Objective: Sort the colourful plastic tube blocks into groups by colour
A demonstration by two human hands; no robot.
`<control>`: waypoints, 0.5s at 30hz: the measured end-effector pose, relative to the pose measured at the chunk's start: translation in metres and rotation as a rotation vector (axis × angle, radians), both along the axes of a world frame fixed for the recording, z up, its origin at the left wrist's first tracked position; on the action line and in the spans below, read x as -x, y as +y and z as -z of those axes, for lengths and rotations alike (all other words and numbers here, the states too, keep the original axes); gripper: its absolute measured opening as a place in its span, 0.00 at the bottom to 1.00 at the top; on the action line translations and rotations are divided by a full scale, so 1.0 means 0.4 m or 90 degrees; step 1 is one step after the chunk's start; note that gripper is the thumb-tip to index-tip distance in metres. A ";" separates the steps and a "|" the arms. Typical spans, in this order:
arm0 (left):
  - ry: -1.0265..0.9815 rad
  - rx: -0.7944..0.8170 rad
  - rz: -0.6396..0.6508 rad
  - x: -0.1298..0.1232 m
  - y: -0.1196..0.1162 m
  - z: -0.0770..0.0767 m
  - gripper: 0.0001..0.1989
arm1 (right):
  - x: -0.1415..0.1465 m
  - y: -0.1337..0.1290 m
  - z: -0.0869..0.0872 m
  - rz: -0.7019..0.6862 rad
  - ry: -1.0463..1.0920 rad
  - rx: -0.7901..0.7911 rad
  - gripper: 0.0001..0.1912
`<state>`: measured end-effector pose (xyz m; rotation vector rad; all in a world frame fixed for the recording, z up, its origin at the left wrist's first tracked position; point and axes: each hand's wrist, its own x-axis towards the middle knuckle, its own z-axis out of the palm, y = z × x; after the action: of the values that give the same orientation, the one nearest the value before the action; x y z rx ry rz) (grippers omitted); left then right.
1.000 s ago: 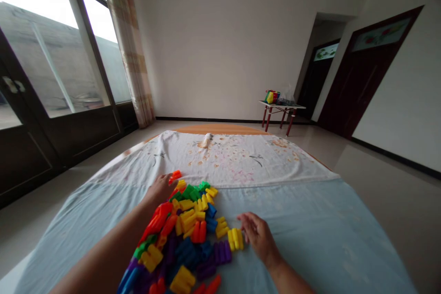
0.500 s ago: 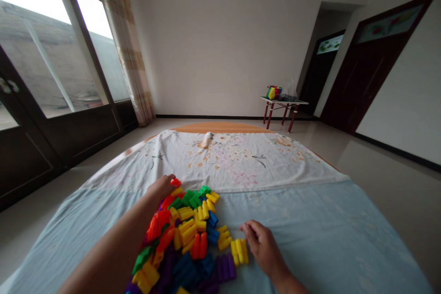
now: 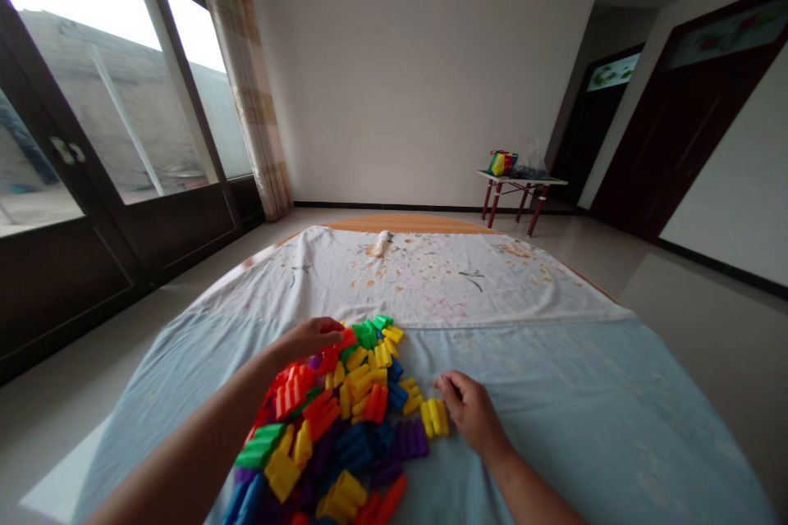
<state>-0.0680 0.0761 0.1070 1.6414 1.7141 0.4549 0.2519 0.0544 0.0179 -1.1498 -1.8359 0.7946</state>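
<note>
A loose pile of plastic blocks in red, yellow, green, blue and purple lies on the light blue cloth [image 3: 572,394]. At the pile's far left edge is my left hand [image 3: 315,336], its fingers bent over an orange-red block [image 3: 347,338]; whether they grip it is unclear. My right hand [image 3: 466,404] rests at the right side of the pile, fingers curled together, just beside a yellow block [image 3: 434,417]. What its fingers hold, if anything, is hidden. Green blocks [image 3: 365,335] sit at the far end, and a purple block [image 3: 412,439] lies nearer on the right.
A white floral cloth [image 3: 419,275] covers the far part of the table, with a small rolled item [image 3: 382,243] on it. Beyond stands a small side table [image 3: 523,180] with a colourful bag [image 3: 503,163] and a clear plastic bag. Glass doors are at the left.
The view has shifted, showing more of the near blocks. My left hand has moved right over the far left blocks. My right hand stays beside the yellow block.
</note>
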 end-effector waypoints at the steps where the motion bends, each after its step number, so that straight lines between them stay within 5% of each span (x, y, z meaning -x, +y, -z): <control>1: -0.006 -0.003 0.021 -0.015 -0.011 -0.013 0.25 | 0.000 0.001 0.001 0.000 -0.003 0.002 0.21; 5: 0.005 -0.035 0.040 -0.029 -0.048 -0.049 0.27 | -0.001 0.004 0.004 -0.002 -0.004 0.005 0.20; 8: 0.073 -0.101 -0.060 0.023 -0.079 -0.045 0.30 | -0.002 0.007 0.009 -0.008 0.002 0.000 0.20; 12: 0.209 -0.149 -0.232 0.118 -0.146 0.016 0.33 | -0.001 0.007 0.010 -0.013 0.007 -0.016 0.21; 15: 0.247 -0.125 -0.245 0.141 -0.192 0.070 0.31 | 0.000 0.006 0.007 -0.017 0.012 -0.031 0.20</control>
<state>-0.1242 -0.0007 0.0790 1.6097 2.3598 0.5229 0.2518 0.0569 0.0153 -1.0860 -1.8483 0.7681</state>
